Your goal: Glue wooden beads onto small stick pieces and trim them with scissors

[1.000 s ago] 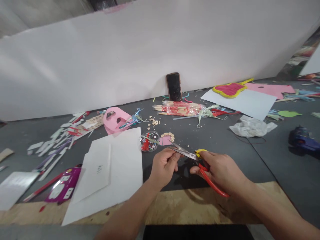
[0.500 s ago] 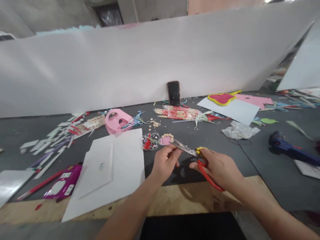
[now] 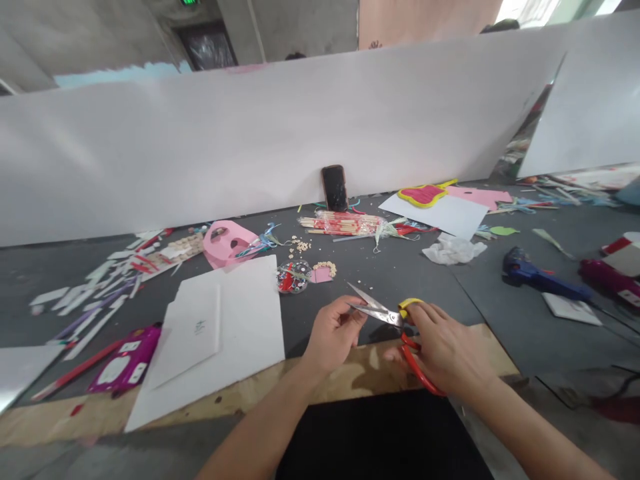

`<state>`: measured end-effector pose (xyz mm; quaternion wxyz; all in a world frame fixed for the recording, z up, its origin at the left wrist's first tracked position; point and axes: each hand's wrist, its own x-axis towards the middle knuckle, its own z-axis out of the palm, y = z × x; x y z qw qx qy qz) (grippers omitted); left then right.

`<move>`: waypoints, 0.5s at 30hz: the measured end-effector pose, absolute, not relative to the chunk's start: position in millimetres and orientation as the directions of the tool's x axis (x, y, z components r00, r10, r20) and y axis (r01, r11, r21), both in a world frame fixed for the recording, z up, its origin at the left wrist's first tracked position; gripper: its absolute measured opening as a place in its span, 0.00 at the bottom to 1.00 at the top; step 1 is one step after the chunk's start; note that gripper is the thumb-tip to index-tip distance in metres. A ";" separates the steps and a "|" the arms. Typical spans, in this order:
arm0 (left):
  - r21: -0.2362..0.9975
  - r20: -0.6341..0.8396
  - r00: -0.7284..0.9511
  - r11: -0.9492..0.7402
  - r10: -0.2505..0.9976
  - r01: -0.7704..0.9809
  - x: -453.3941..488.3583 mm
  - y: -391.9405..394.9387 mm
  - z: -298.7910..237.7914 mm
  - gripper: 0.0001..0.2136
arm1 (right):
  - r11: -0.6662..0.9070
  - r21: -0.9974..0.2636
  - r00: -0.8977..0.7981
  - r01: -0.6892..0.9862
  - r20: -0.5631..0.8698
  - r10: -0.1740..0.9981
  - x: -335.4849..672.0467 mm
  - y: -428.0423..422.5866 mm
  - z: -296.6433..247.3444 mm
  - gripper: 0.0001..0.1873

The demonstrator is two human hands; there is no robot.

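My right hand (image 3: 443, 347) is wrapped around the handles of a pair of scissors (image 3: 383, 315), one handle red and the other partly yellow. The scissor blades are spread and point left. My left hand (image 3: 336, 333) is closed in a pinch at the lower blade's tip. Anything between its fingertips is too small or hidden to make out. Beyond my left hand lies a pink piece (image 3: 323, 274) edged with pale beads. A clear divided case (image 3: 293, 277) of small beads and red bits touches its left side.
White sheets (image 3: 250, 333) lie to the left beside a magenta tool (image 3: 127, 360) and paper strips. A phone (image 3: 335, 188) leans on the white partition (image 3: 250, 133). Wrapped sticks (image 3: 345, 223), crumpled tissue (image 3: 453, 249) and a blue glue gun (image 3: 543, 277) lie farther off.
The scissor blades have opened wider. Both hands have drawn back toward the table's front edge, away from the pink piece, which now shows more fully. The camera view has shifted slightly.
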<state>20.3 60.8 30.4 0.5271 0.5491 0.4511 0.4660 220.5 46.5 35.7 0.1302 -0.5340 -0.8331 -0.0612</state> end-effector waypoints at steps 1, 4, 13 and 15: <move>0.999 0.041 0.164 -0.043 0.986 0.006 22.2 57.9 31.1 0.12 | 0.437 -0.016 -0.413 0.900 0.294 0.862 222.5 45.1 34.7 0.15; 0.999 0.042 0.185 -0.047 0.982 0.027 28.2 50.4 34.5 0.11 | 0.464 0.056 -0.457 0.884 0.312 0.833 228.5 41.8 34.0 0.11; 0.998 0.005 0.118 -0.012 0.993 0.059 43.6 41.8 29.3 0.13 | 0.502 0.020 -0.491 0.865 0.248 0.835 236.6 39.2 37.6 0.11; 0.992 0.069 0.086 -0.077 0.994 0.098 45.2 41.2 29.9 0.11 | 0.479 -0.006 -0.466 0.878 0.222 0.856 235.5 38.8 38.7 0.12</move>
